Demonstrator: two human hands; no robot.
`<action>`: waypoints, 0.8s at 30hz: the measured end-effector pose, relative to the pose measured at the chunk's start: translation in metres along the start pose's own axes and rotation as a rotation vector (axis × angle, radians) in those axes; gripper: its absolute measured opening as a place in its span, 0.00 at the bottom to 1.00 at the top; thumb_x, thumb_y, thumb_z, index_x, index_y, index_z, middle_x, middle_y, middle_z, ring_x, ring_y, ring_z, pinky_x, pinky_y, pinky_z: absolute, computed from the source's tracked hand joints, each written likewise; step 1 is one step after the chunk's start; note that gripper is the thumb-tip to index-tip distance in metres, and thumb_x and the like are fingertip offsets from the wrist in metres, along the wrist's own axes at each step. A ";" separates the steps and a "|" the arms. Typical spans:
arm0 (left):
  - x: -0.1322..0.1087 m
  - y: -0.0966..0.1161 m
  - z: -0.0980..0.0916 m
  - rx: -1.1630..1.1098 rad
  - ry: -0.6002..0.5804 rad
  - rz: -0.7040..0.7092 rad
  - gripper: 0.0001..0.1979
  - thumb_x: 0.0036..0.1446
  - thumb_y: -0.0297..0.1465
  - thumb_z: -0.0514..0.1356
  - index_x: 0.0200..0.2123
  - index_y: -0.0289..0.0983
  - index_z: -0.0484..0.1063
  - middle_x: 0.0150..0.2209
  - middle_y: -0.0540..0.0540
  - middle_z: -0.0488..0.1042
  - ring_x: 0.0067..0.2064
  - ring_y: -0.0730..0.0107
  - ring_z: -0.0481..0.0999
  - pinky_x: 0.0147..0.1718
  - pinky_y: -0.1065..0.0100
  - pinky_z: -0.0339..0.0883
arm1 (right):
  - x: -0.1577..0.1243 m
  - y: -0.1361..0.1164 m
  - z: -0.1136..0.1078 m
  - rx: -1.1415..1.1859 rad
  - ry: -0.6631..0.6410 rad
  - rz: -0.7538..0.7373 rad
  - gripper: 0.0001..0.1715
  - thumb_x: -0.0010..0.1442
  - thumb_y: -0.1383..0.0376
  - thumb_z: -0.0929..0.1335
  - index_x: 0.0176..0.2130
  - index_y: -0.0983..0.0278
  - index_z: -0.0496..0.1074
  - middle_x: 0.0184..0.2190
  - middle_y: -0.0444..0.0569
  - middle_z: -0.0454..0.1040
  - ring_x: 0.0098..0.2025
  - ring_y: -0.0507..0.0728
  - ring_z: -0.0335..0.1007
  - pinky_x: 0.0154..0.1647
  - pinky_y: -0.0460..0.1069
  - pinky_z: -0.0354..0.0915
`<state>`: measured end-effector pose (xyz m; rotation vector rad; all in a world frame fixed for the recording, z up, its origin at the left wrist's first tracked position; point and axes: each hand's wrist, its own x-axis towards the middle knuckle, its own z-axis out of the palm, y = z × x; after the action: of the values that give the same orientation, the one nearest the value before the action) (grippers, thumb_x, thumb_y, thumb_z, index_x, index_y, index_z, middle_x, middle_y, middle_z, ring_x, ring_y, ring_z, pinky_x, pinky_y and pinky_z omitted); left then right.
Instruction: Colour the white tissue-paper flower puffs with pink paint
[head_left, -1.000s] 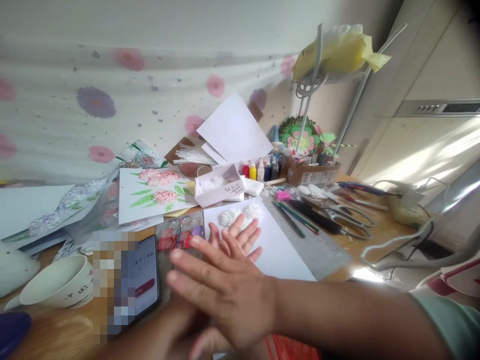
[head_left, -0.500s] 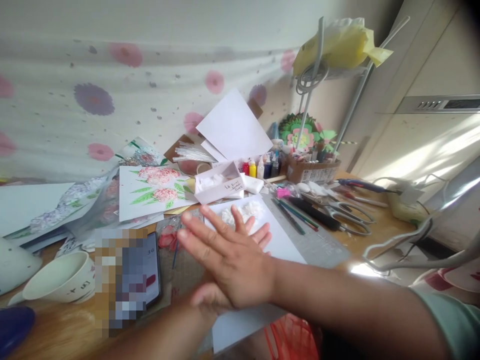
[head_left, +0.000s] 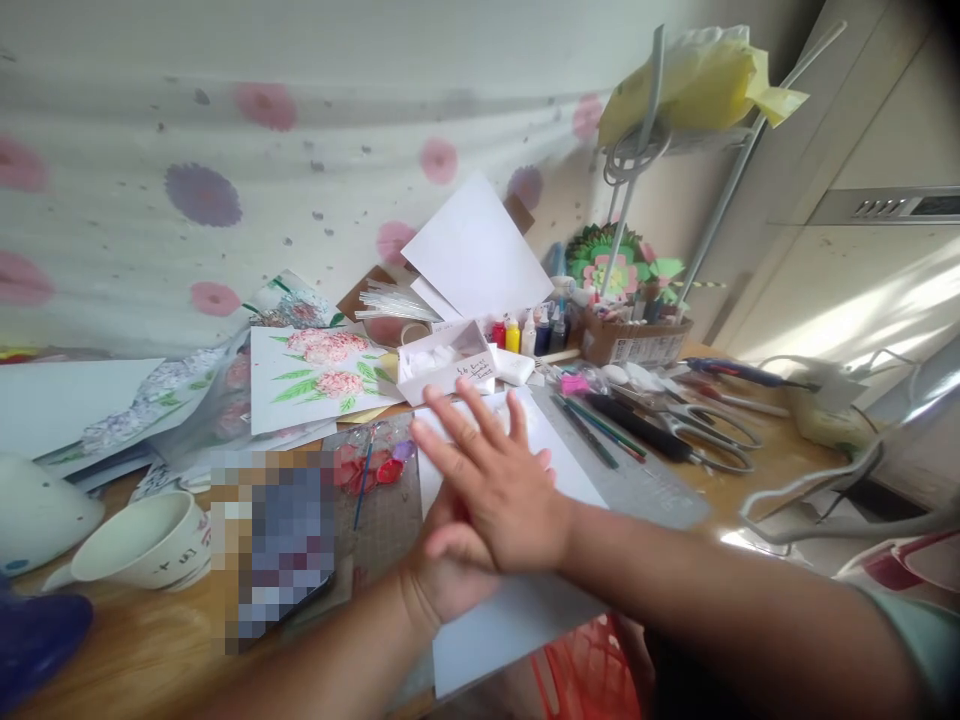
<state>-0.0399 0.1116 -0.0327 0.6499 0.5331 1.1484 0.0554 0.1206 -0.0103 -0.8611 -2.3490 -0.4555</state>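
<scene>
My right hand (head_left: 506,490) lies across my left hand (head_left: 450,565), palm against palm, its fingers stretched out and spread. Only the thumb side, wrist and a bit of fingertip of my left hand show; it lies flat underneath. Whether anything sits between the palms is hidden. Both hands hover over a white sheet of paper (head_left: 480,650). A small heap of white crumpled bits (head_left: 531,418) on the sheet is mostly covered by my fingers. Left of the hands, a thin blue brush (head_left: 365,480) rests across a palette with red and purple paint (head_left: 388,470).
Behind stand an open white box (head_left: 450,380) with white pieces and several paint bottles (head_left: 513,336). Scissors (head_left: 712,435) and pencils (head_left: 600,425) lie to the right. A phone (head_left: 289,550), partly blurred out, a white cup (head_left: 139,540) and flower pictures (head_left: 322,375) are on the left.
My hands have shifted slightly right and upward in view, still pressed together, and the right hand has turned a little over the left. More of the paint palette shows; the white heap is more hidden.
</scene>
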 end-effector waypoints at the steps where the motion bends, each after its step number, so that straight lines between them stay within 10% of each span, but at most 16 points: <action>1: 0.000 0.002 0.001 -0.025 -0.057 -0.063 0.27 0.57 0.53 0.49 0.58 0.51 0.60 0.55 0.50 0.66 0.60 0.56 0.59 0.52 0.56 0.58 | 0.001 0.008 0.001 -0.027 0.007 0.030 0.50 0.55 0.37 0.52 0.66 0.61 0.41 0.67 0.52 0.34 0.67 0.69 0.25 0.60 0.71 0.27; 5: 0.001 0.016 0.002 -0.201 -0.218 -0.143 0.40 0.55 0.59 0.41 0.59 0.36 0.59 0.55 0.38 0.65 0.54 0.57 0.65 0.46 0.62 0.63 | -0.013 0.033 0.010 -0.087 -0.063 0.026 0.44 0.59 0.41 0.52 0.65 0.61 0.45 0.67 0.54 0.38 0.67 0.70 0.25 0.59 0.72 0.25; 11: 0.008 0.030 -0.004 -0.324 -0.140 -0.069 0.38 0.56 0.58 0.41 0.57 0.37 0.60 0.48 0.38 0.70 0.38 0.63 0.72 0.25 0.69 0.64 | -0.020 0.032 0.010 -0.043 -0.114 0.005 0.31 0.62 0.47 0.56 0.60 0.56 0.58 0.65 0.49 0.50 0.67 0.67 0.34 0.59 0.71 0.21; 17: 0.009 0.023 -0.003 -0.262 -0.139 -0.091 0.25 0.60 0.47 0.51 0.48 0.31 0.68 0.38 0.40 0.72 0.41 0.66 0.72 0.50 0.62 0.63 | -0.011 0.064 -0.013 0.068 -0.093 0.113 0.20 0.64 0.54 0.59 0.48 0.60 0.70 0.59 0.51 0.63 0.64 0.63 0.48 0.61 0.68 0.33; 24: 0.007 0.018 -0.004 0.084 -0.086 -0.032 0.15 0.54 0.19 0.58 0.46 0.34 0.68 0.42 0.42 0.74 0.45 0.70 0.73 0.47 0.69 0.65 | -0.019 0.081 -0.018 0.300 0.040 0.007 0.24 0.58 0.51 0.64 0.46 0.63 0.71 0.54 0.56 0.66 0.61 0.63 0.52 0.58 0.60 0.55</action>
<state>-0.0519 0.1241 -0.0229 0.7574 0.5187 1.0671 0.1290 0.1624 0.0004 -0.7111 -2.2995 -0.1104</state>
